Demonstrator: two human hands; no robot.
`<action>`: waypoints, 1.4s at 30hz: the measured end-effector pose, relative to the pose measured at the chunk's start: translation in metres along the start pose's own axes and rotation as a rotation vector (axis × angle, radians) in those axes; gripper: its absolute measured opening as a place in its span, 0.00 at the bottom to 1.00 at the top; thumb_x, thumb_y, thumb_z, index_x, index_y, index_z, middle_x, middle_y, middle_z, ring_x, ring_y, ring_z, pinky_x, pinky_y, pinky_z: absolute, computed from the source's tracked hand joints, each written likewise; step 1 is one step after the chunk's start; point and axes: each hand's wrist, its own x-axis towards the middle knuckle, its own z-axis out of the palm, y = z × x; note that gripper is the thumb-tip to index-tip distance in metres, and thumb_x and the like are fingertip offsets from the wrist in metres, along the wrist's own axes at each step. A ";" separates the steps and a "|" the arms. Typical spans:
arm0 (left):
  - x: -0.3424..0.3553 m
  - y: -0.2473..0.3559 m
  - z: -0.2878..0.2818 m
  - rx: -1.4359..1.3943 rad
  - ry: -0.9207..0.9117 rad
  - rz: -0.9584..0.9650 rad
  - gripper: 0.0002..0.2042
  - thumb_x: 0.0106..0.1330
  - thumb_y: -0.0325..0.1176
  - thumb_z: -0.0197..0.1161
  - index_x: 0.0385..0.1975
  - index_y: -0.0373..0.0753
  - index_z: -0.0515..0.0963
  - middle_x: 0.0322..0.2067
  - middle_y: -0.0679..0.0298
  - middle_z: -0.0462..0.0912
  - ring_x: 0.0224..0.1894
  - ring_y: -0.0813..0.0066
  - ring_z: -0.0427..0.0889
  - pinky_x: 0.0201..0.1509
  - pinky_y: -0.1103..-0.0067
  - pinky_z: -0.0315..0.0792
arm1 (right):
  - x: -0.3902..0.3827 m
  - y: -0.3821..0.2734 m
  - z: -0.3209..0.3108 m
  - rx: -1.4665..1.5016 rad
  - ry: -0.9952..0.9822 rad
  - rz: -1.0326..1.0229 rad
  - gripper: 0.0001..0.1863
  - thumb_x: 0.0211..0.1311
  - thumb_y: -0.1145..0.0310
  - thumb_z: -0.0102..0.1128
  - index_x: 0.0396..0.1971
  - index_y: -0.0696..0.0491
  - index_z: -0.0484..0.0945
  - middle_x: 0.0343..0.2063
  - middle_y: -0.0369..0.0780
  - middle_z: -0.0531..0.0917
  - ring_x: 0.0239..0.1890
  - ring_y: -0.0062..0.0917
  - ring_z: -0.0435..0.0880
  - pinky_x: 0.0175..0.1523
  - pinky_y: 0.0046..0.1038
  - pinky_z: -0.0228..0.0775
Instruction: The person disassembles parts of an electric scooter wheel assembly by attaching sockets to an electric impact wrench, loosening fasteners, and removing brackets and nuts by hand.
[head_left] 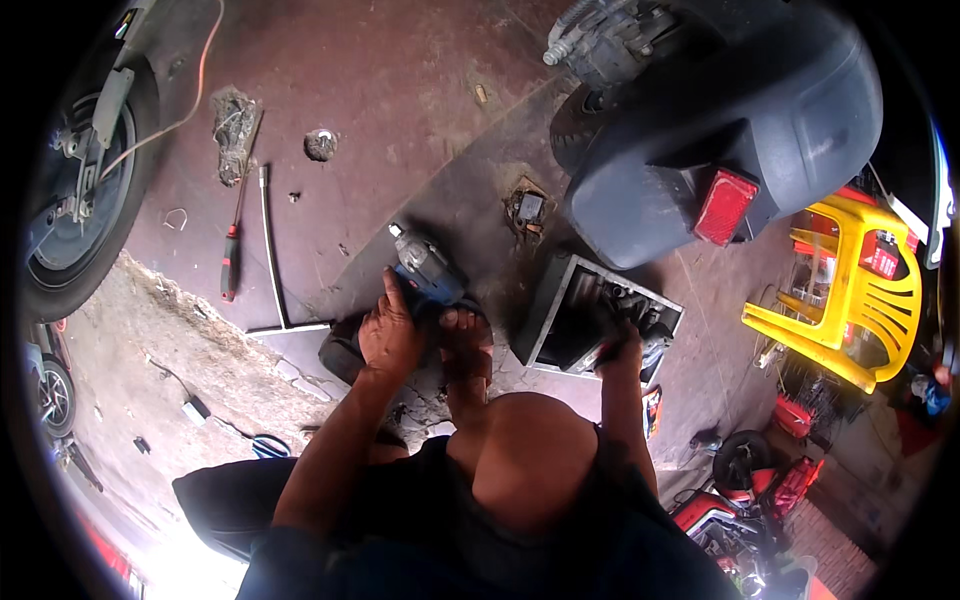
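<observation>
My left hand (390,335) is wrapped round the handle of a cordless impact wrench (428,268), its index finger stretched along the blue and grey body. The wrench's metal nose points away from me, and a black block shows beside my wrist. To the right, my right hand (622,350) reaches into an open metal toolbox (548,312). Dark metal pieces that look like sockets (622,300) lie in the box around my fingers. Shadow and the box's contents hide most of those fingers, so their grip does not show. My bare foot in a sandal (466,345) stands between the wrench and the box.
A T-handle wrench (268,230) and a red-and-black screwdriver (231,262) lie left on the floor. A scooter's dark rear fender (690,150) overhangs the far right. A wheel (130,200) stands at left, a yellow plastic chair (850,270) at right, blue-handled scissors (268,446) near left.
</observation>
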 end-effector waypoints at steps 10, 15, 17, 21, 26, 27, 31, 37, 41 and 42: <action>0.020 -0.025 -0.049 -0.027 -0.310 -0.224 0.48 0.54 0.55 0.61 0.67 0.34 0.43 0.41 0.47 0.80 0.43 0.54 0.81 0.48 0.66 0.73 | -0.104 -0.161 0.004 0.305 -0.323 0.495 0.19 0.51 0.60 0.63 0.39 0.57 0.75 0.32 0.41 0.81 0.33 0.30 0.81 0.40 0.32 0.76; 0.015 -0.035 -0.061 -0.060 -0.273 -0.267 0.47 0.54 0.51 0.62 0.67 0.34 0.43 0.40 0.48 0.81 0.44 0.54 0.81 0.50 0.67 0.73 | -0.104 -0.197 0.069 -0.673 -0.446 0.171 0.16 0.40 0.72 0.66 0.34 0.60 0.77 0.25 0.34 0.79 0.29 0.18 0.78 0.37 0.23 0.72; 0.010 -0.046 -0.054 -0.038 -0.269 -0.288 0.47 0.54 0.50 0.62 0.67 0.34 0.42 0.40 0.48 0.81 0.44 0.54 0.81 0.50 0.67 0.73 | -0.090 -0.192 0.096 -0.907 -0.561 0.076 0.16 0.39 0.71 0.67 0.32 0.61 0.78 0.25 0.37 0.81 0.29 0.20 0.79 0.36 0.26 0.71; -0.006 -0.061 -0.045 0.017 -0.306 -0.264 0.45 0.55 0.44 0.62 0.67 0.34 0.41 0.42 0.48 0.80 0.45 0.55 0.81 0.49 0.68 0.73 | -0.057 -0.194 0.171 -1.211 -0.706 -0.090 0.22 0.39 0.61 0.68 0.35 0.58 0.79 0.29 0.48 0.82 0.35 0.39 0.82 0.41 0.34 0.72; -0.015 -0.064 -0.041 0.023 -0.270 -0.222 0.44 0.56 0.41 0.60 0.67 0.34 0.40 0.45 0.48 0.78 0.45 0.56 0.81 0.48 0.68 0.74 | -0.012 -0.199 0.263 -1.325 -0.621 -0.360 0.24 0.41 0.59 0.68 0.38 0.59 0.77 0.34 0.50 0.82 0.40 0.38 0.81 0.46 0.33 0.69; -0.016 -0.061 -0.041 0.017 -0.269 -0.212 0.44 0.56 0.40 0.60 0.67 0.34 0.39 0.46 0.49 0.78 0.44 0.56 0.81 0.48 0.69 0.74 | -0.007 -0.201 0.278 -1.368 -0.556 -0.437 0.26 0.42 0.58 0.68 0.40 0.59 0.76 0.37 0.51 0.81 0.43 0.41 0.80 0.49 0.35 0.68; -0.022 -0.067 -0.018 0.086 -0.175 -0.189 0.41 0.55 0.36 0.60 0.65 0.32 0.43 0.42 0.50 0.78 0.40 0.55 0.81 0.45 0.68 0.75 | 0.008 -0.206 0.335 -1.371 -0.495 -0.449 0.29 0.43 0.56 0.66 0.44 0.58 0.75 0.41 0.52 0.80 0.49 0.44 0.77 0.53 0.38 0.66; -0.025 -0.068 0.003 0.069 -0.075 -0.157 0.35 0.56 0.30 0.54 0.64 0.32 0.47 0.41 0.49 0.77 0.39 0.53 0.81 0.44 0.67 0.74 | 0.059 -0.192 0.355 -1.517 -0.370 -0.645 0.28 0.46 0.57 0.63 0.47 0.58 0.74 0.47 0.51 0.78 0.54 0.41 0.74 0.62 0.37 0.58; -0.023 -0.069 0.003 0.039 -0.014 -0.123 0.38 0.53 0.29 0.56 0.64 0.32 0.45 0.40 0.48 0.77 0.38 0.51 0.80 0.42 0.64 0.74 | 0.080 -0.184 0.337 -1.570 -0.389 -0.835 0.31 0.51 0.58 0.61 0.54 0.57 0.68 0.44 0.50 0.78 0.50 0.43 0.74 0.61 0.41 0.56; -0.022 -0.069 0.000 0.018 -0.039 -0.142 0.39 0.52 0.29 0.57 0.64 0.32 0.44 0.40 0.47 0.77 0.37 0.50 0.80 0.42 0.63 0.74 | 0.076 -0.179 0.325 -1.589 -0.377 -0.799 0.31 0.51 0.58 0.61 0.54 0.57 0.68 0.44 0.50 0.78 0.50 0.43 0.74 0.61 0.41 0.56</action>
